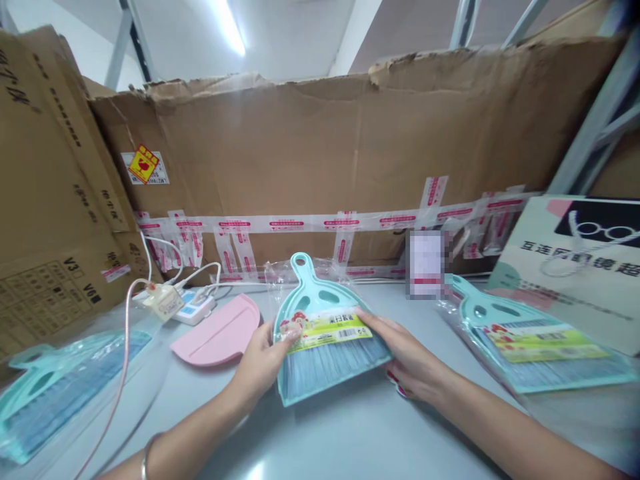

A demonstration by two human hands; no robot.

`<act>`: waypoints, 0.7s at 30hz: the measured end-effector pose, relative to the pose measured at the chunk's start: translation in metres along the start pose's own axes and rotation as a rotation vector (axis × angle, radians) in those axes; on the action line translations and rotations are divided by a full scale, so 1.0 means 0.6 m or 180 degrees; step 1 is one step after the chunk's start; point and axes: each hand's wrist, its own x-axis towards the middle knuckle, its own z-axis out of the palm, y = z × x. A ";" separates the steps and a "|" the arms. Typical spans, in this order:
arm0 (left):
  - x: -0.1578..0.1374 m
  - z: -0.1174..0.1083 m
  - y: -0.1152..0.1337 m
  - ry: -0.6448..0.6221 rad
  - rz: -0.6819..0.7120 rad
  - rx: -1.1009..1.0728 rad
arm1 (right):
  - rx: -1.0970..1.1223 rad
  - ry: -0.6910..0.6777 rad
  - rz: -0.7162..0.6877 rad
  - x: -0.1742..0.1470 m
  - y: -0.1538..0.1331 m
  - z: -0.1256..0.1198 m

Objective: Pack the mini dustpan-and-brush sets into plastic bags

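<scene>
A light-blue dustpan and brush set with a green and yellow paper label is held up in the middle of the view, its handle pointing away. Clear plastic film shows around the handle. My left hand grips its left edge, the thumb on the label. On the right edge, my right hand holds it with fingers on the label; a small printed piece shows beneath that hand. Another labelled dustpan set lies in plastic on the right. A third set in clear plastic lies on the left.
A pink half-round piece lies left of centre. Behind it are a white power strip and cables. A large taped cardboard box walls off the back. More cartons stand left; a white printed box stands right.
</scene>
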 end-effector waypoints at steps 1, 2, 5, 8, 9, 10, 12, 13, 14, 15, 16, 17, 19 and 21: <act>0.001 -0.002 0.001 0.0075 -0.0058 -0.0024 | -0.0021 -0.0154 0.0018 -0.003 -0.005 -0.002; 0.002 -0.005 0.003 0.0145 -0.0112 -0.0058 | -0.0057 -0.0383 0.0021 -0.006 -0.011 -0.005; 0.006 -0.017 0.008 0.0345 -0.0238 -0.0106 | -0.0230 -0.1103 0.0009 -0.015 -0.025 -0.012; 0.009 -0.024 0.010 0.0439 -0.0364 0.0038 | -0.0302 -0.1248 0.0000 -0.016 -0.024 -0.013; 0.009 -0.024 0.011 0.0431 -0.0395 0.0063 | -0.0294 -0.1199 -0.0015 -0.015 -0.021 -0.011; 0.008 -0.024 0.013 0.0407 -0.0429 0.0051 | -0.0281 -0.1139 -0.0042 -0.013 -0.017 -0.010; 0.004 -0.021 0.019 0.0328 -0.0523 -0.0079 | -0.0258 -0.0981 -0.0110 -0.010 -0.010 -0.006; 0.002 -0.020 0.023 0.0258 -0.0573 -0.0178 | -0.0250 -0.0886 -0.0147 -0.008 -0.008 -0.004; -0.001 -0.019 0.027 0.0136 -0.0608 -0.0283 | -0.0245 -0.0781 -0.0186 -0.006 -0.005 -0.002; -0.004 -0.019 0.032 -0.0057 -0.0609 -0.0380 | -0.0245 -0.0660 -0.0219 -0.005 -0.004 0.000; -0.006 -0.020 0.036 -0.0325 -0.0554 -0.0456 | -0.0239 -0.0532 -0.0260 -0.004 -0.002 0.000; -0.008 -0.022 0.039 -0.0661 -0.0455 -0.0497 | -0.0224 -0.0411 -0.0302 -0.003 -0.002 0.001; -0.009 -0.029 0.044 -0.1291 -0.0193 -0.0444 | -0.0183 -0.0247 -0.0329 -0.001 -0.003 -0.002; -0.007 -0.039 0.044 -0.1514 0.0032 -0.0269 | -0.0135 -0.0301 -0.0276 -0.002 -0.007 -0.006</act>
